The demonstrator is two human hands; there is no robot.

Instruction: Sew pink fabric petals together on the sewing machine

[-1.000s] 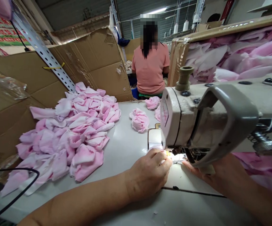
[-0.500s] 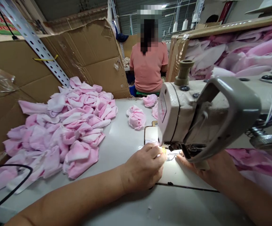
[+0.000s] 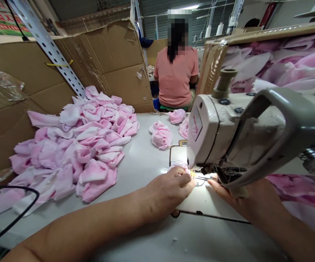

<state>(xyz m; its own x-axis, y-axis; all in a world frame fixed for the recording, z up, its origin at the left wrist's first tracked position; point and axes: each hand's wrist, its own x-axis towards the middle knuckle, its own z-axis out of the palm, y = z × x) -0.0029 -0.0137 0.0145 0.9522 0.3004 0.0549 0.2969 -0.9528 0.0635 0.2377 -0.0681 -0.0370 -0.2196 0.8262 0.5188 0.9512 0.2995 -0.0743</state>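
My left hand [image 3: 169, 193] is closed, pinching a small gathered piece of pink fabric [image 3: 179, 166] beside the needle area of the sewing machine [image 3: 205, 131]. Something small and yellow shows at its fingertips, too small to name. My right hand [image 3: 244, 196] lies partly behind the machine's grey guard. From its fingers, thin pointed prongs like those of tweezers [image 3: 203, 178] reach toward the left fingertips, under the machine's light. The guard hides most of the right-hand grip.
A large heap of pink fabric pieces [image 3: 83, 145] lies on the left of the table. Several gathered pink pieces [image 3: 161, 135] sit behind the machine bed. Cardboard [image 3: 113, 69] walls the left and back. A co-worker [image 3: 177, 78] sits ahead, back turned. A box [image 3: 214, 65] of pink fabric stands right.
The camera view has shifted slightly, moving the scene to the right. More pink fabric shows above my left hand, whose fingers have turned a little. The prongs stay close to it.
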